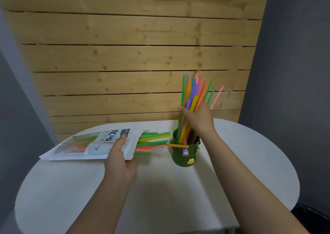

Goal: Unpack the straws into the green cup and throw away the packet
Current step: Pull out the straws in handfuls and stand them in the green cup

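right grip [195,116]: my bunch of straws [193,94], ends in cup [185,153]
left grip [118,155]: clamped packet [92,144]
risk: loose straws [153,140] could slide onto tabletop [160,189]; cup could tip

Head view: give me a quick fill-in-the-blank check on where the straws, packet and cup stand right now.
1. The right hand grips a bundle of straws standing in the ____ cup.
2. The left hand holds the white ____.
3. One orange straw lies across the cup's ____.
4. Straws poking out of the packet point toward the ____.

Missing words: green; packet; rim; cup
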